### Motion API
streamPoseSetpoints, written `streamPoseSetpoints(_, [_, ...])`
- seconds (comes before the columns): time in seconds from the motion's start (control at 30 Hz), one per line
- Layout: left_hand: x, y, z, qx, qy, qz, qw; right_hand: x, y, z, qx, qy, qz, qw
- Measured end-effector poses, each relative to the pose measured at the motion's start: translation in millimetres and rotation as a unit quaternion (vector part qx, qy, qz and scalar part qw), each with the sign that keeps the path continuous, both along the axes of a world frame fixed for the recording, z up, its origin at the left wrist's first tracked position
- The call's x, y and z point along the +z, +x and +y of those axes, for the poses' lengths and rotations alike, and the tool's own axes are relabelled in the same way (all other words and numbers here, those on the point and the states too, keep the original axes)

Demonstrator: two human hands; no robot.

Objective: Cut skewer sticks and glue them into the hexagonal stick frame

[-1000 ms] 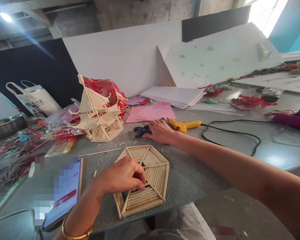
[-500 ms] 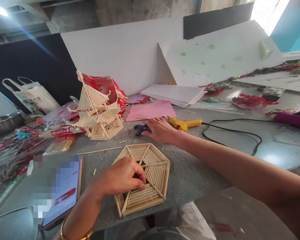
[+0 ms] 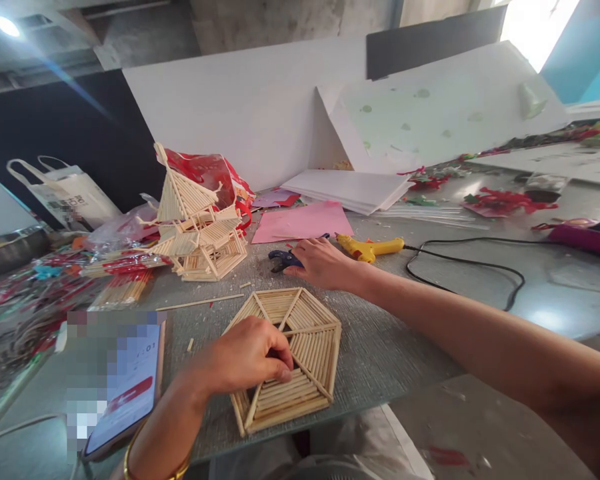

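Note:
An octagonal panel of wooden sticks (image 3: 313, 350) lies flat at the table's near edge, its segments filled with rows of sticks around a central gap. My left hand (image 3: 253, 353) is closed over its left half, thumb and forefinger together at the inner edge of the lower segment. The fingertips touch the panel there; any small piece between them is hidden. Farther back, my right hand (image 3: 323, 263) lies palm down over dark blue-handled pliers (image 3: 280, 259), thumb on the near side and fingers over the far side. Right of it rests a yellow glue gun (image 3: 373, 248).
A tiered stick pagoda (image 3: 200, 233) stands at the back left. A phone (image 3: 125, 400) is by my left forearm. Pink paper (image 3: 305, 221) and white boards (image 3: 347, 187) lie behind the pliers. The glue gun's black cord (image 3: 470, 240) loops to the right. Bagged sticks (image 3: 123, 287) crowd the left.
Both hands hold practically the same positions, and the panel stays in place. The phone's displayed time has advanced by one.

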State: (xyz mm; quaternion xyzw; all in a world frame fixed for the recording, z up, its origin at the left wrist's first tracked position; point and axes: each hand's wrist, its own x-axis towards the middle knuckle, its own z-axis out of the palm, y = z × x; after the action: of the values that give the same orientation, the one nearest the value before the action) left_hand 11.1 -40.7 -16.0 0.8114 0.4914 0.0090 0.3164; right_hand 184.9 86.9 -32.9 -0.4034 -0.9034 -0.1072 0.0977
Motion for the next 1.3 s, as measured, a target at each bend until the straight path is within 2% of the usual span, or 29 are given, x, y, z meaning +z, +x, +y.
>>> streamPoseSetpoints(0.67, [0.6, -0.2, 0.2, 0.005, -0.011, -0.007, 1.000, 6.5, 4.6, -0.8, 0.014, -0.012, 0.017, 1.000])
streamPoseSetpoints(1.1, [3.2, 0.9, -1.5, -0.004, -0.012, -0.013, 1.000, 10.8, 6.0, -2.6, 0.016, -0.006, -0.008, 1.000])
streamPoseSetpoints(1.2, [3.9, 1.0, -1.7, -0.005, -0.016, -0.016, 1.000, 14.1, 6.5, -3.3, 0.011, -0.011, -0.005, 1.000])
streamPoseSetpoints(1.3, [4.0, 1.8, -1.3, 0.000, -0.021, -0.016, 1.000, 24.8, 11.6, 0.4, 0.008, -0.012, 0.018, 1.000])
